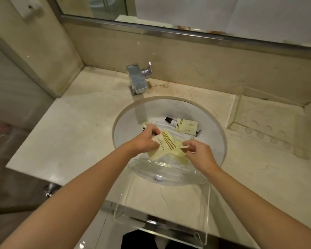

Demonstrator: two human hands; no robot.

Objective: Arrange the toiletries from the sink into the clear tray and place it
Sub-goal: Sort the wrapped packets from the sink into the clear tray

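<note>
Here, beige marble counter (pixel 75 133), white sink (pixel 212 126), chrome faucet (pixel 137 78), mirror (pixel 187 13)

Sink bowl (pixel 212 141): far half crowded by a black-capped tube (pixel 170 120), small cream boxes (pixel 186 127) and a razor (pixel 197 133). Left hand (pixel 145 141) and right hand (pixel 198 154) with cream packets (pixel 166 143) fill the middle. Faucet (pixel 137 79) overhangs the far rim. Clear tray (pixel 162 200) covers the near counter edge. Counter (pixel 75 141) left of the bowl is open.
</note>
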